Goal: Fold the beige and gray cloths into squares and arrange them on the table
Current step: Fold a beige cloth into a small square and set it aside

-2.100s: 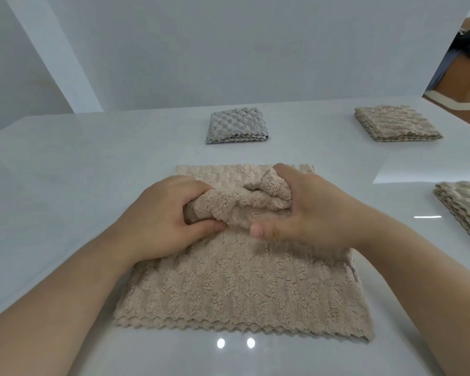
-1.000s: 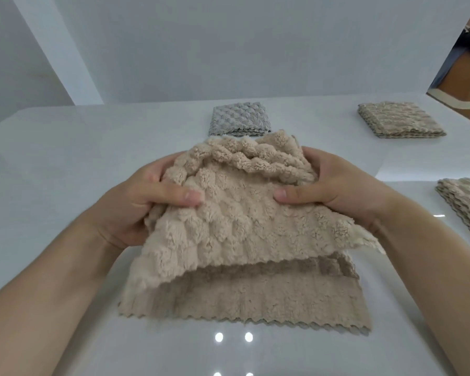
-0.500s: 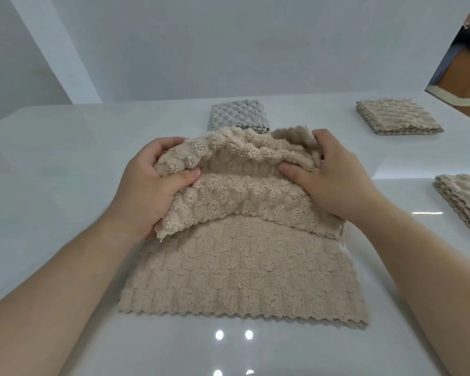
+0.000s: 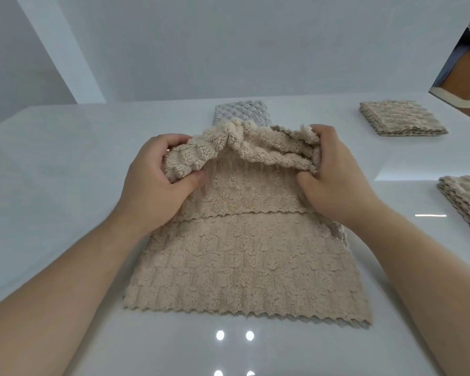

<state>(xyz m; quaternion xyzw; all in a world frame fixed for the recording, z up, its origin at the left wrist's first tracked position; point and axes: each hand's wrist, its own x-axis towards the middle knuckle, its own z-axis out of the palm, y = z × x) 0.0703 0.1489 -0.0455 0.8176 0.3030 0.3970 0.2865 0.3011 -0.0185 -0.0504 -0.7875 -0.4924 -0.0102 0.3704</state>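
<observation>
Beige fleecy cloth with zigzag edges [image 4: 244, 267] lies in the middle of the glossy white table [image 4: 52, 185], its near half flat and its far part gathered into a roll. The left hand [image 4: 158, 183] grips the roll's left end, fingers curled over it. A second ago this roll hung high with a flap drooping toward the person; now it sits back at the far side, and a short upper layer rests on the lower one. Behind it, the folded gray waffle cloth [image 4: 242, 112] is half hidden. The right hand [image 4: 334, 175] pinches the other end likewise. Further right lie a folded beige square [image 4: 402, 119] and a stack of beige cloths [image 4: 467, 196]. This fold looks unsettled, likely being redone.
</observation>
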